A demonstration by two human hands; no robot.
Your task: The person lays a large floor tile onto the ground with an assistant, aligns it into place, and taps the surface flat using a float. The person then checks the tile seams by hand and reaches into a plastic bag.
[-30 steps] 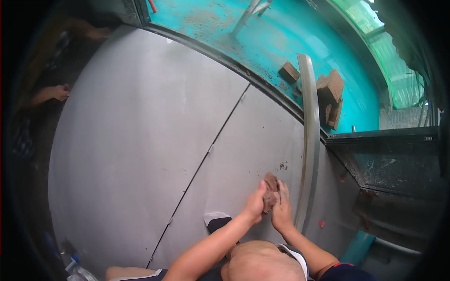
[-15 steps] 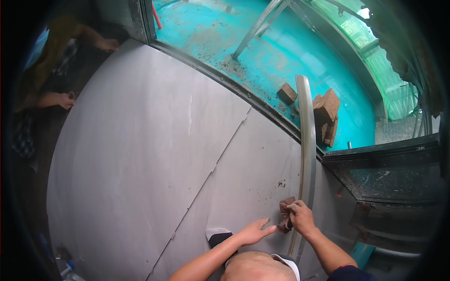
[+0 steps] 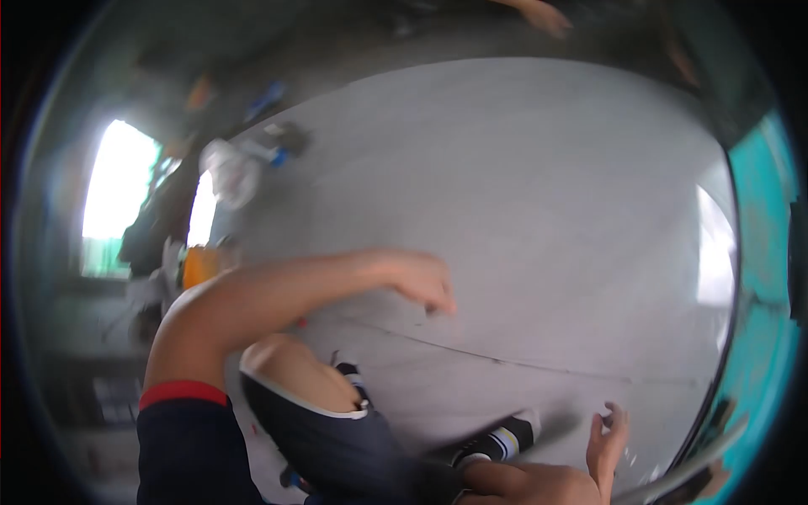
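Observation:
My left hand point(image 3: 421, 282) reaches across from the left, over the large grey floor tiles point(image 3: 539, 194). Its fingers bend downward and are smeared by motion, so I cannot make out whether they hold anything. At the lower right is my right hand point(image 3: 609, 442), beside my bent knee. Its fingers are curled but apart from the thumb, with nothing visible between them. A thin joint line point(image 3: 497, 360) runs between the tiles, below my left hand. My shoe point(image 3: 497, 439) rests on the tile near this joint.
Another person's hand point(image 3: 547, 17) shows at the top edge. Blurred at the left are a clear plastic bag point(image 3: 231, 172), a blue item point(image 3: 279, 156) and an orange item point(image 3: 200, 265). A long bar point(image 3: 694, 465) lies at lower right, near the turquoise surface point(image 3: 762, 362).
My view has swung left. My right hand has let go of the brownish cloth by the bar, and the cloth is out of sight. My left hand has moved out over the tiles.

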